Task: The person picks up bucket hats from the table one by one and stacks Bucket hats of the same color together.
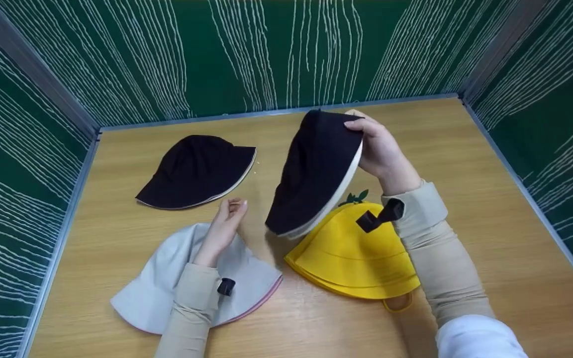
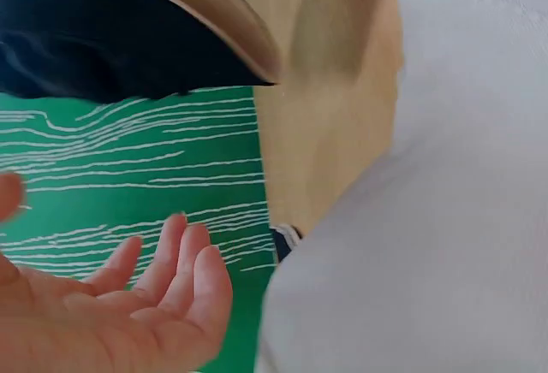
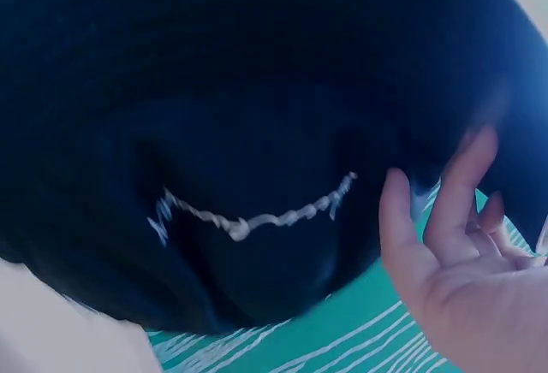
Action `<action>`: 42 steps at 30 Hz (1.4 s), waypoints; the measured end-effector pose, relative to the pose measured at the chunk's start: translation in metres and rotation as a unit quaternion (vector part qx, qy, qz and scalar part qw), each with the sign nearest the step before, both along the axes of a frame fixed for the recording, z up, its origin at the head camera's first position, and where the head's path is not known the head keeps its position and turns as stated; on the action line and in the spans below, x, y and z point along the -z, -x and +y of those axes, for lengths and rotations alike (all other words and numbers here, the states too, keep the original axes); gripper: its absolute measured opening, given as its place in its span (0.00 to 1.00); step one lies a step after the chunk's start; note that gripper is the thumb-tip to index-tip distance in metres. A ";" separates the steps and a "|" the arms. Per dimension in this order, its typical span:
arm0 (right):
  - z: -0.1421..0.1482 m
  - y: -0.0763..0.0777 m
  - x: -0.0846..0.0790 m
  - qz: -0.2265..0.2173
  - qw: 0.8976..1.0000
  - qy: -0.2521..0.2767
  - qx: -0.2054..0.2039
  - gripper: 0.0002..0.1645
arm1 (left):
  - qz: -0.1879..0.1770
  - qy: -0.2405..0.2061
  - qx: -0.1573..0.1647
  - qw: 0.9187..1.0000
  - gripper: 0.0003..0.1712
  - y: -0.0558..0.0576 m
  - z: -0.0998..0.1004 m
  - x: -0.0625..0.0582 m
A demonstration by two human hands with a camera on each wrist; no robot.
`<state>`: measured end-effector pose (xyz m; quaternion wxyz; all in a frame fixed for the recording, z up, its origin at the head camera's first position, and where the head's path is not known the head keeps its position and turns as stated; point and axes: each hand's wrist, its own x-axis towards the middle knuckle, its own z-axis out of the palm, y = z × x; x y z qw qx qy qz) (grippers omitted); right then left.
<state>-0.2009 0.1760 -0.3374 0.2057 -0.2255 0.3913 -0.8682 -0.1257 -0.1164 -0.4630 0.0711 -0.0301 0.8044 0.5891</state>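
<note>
My right hand (image 1: 378,144) pinches the brim of a dark bucket hat (image 1: 311,174) with pale lining and holds it tilted above the table. A light twisted cord (image 3: 248,223) runs across this hat in the right wrist view. My left hand (image 1: 222,228) is over a light grey bucket hat (image 1: 152,283) with a pink edge; it holds nothing, and its fingers are relaxed in the left wrist view. Behind it lies another dark bucket hat (image 1: 197,171) with a pale edge. Below the held hat is a yellow hat (image 1: 351,253) with green leaves on top, partly covered by my right wrist's strap.
Everything lies on a wood-grain table (image 1: 505,238). Green panels (image 1: 276,54) with white wavy lines enclose its back and both sides, with grey frame strips along the edges. A thin yellow loop (image 1: 398,304) sticks out from the yellow hat's brim.
</note>
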 end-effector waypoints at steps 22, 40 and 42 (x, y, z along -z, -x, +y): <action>0.013 -0.015 0.003 -0.008 1.000 0.000 -0.008 0.15 | -0.043 -0.119 0.090 0.988 0.22 -0.003 0.010 0.011; 0.049 0.000 0.049 -0.091 0.987 -0.121 0.057 0.26 | 0.047 -0.055 0.085 0.994 0.39 0.001 -0.017 -0.012; 0.050 0.002 0.052 -0.096 0.979 -0.163 0.073 0.22 | 0.056 -0.050 0.071 0.995 0.39 0.005 -0.023 -0.016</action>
